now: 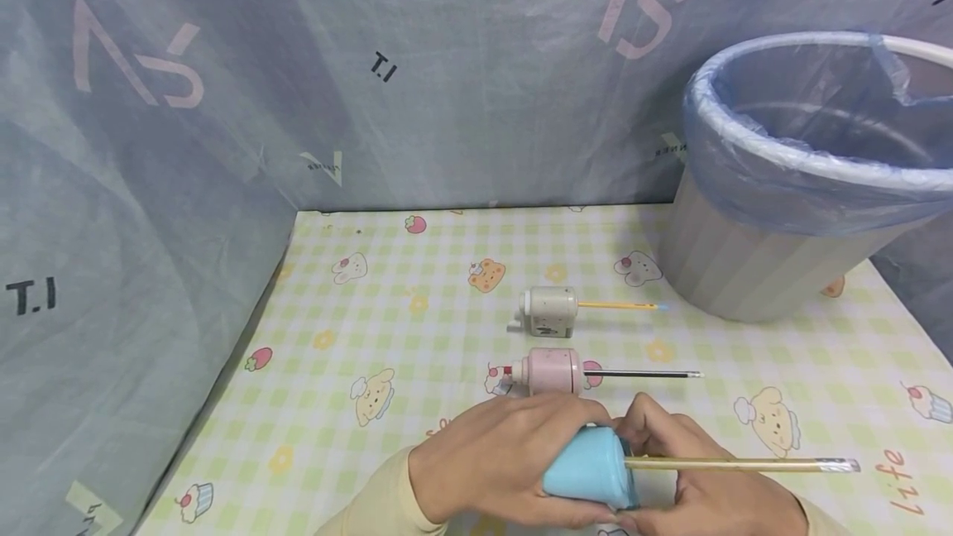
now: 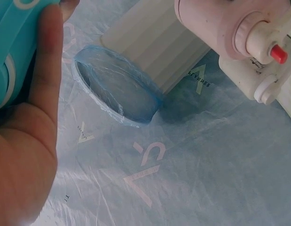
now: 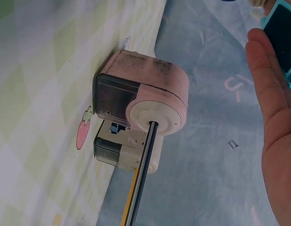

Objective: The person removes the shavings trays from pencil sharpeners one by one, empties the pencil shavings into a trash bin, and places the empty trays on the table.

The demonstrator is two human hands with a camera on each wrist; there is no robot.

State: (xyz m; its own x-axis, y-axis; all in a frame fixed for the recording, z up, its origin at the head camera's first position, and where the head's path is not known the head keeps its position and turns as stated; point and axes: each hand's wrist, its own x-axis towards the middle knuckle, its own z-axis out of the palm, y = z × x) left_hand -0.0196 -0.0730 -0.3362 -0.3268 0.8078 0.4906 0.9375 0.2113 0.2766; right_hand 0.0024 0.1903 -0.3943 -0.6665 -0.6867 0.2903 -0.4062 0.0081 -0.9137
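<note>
My left hand [image 1: 499, 453] grips a blue pencil sharpener [image 1: 588, 466] from its left side, the thumb along the top. A gold pencil [image 1: 733, 464] with a silver end sticks out of it to the right. Fingers of my right hand [image 1: 700, 461] hold the sharpener's right end, partly hidden behind it. In the right wrist view, the sharpener's dark panel [image 3: 282, 35] shows beside those fingers. Just beyond the hands stands a pink pencil sharpener [image 1: 553, 370] with a black pencil [image 1: 640, 373] in it. Behind that is a pale grey pencil sharpener [image 1: 553, 310] holding a yellow pencil [image 1: 614, 304].
A large grey bin [image 1: 744, 263] lined with a blue plastic bag [image 1: 789, 197] stands at the back right. Checked cloth [image 1: 417, 337] with cartoon prints covers the table. Grey-blue sheeting [image 1: 462, 122] hangs behind it and along the left.
</note>
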